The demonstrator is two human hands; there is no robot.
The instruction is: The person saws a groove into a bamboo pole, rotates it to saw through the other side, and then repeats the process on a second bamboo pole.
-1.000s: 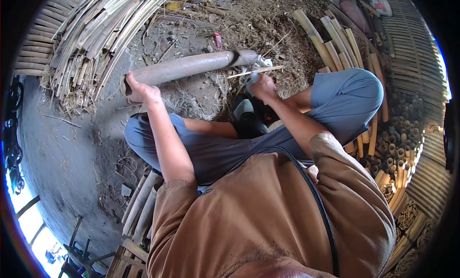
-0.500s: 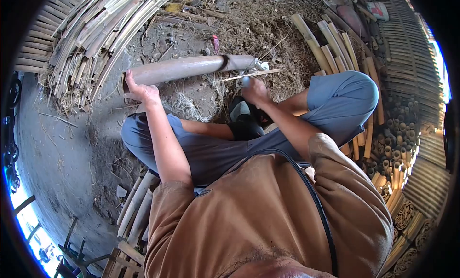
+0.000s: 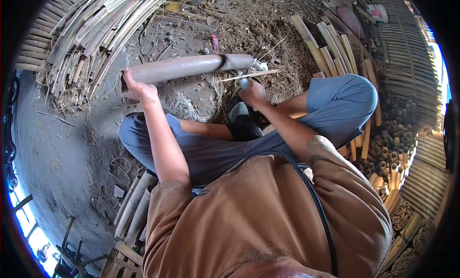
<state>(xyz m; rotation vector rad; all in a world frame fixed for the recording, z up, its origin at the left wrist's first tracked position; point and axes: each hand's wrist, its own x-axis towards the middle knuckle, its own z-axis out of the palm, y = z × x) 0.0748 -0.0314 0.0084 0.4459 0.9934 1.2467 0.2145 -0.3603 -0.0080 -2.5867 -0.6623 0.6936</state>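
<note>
Grey-brown, thick bamboo pole touches the left hand at its left end, finger spread unclear; the right hand clasps a pale-blue, round-ended handle.

Blown-out white daylight glares down and left of the left hand; its forearm is brightly lit. The right hand is dimmer, slightly blurred. Far right of it, lens distortion bows the brown slatted bamboo wall.
</note>
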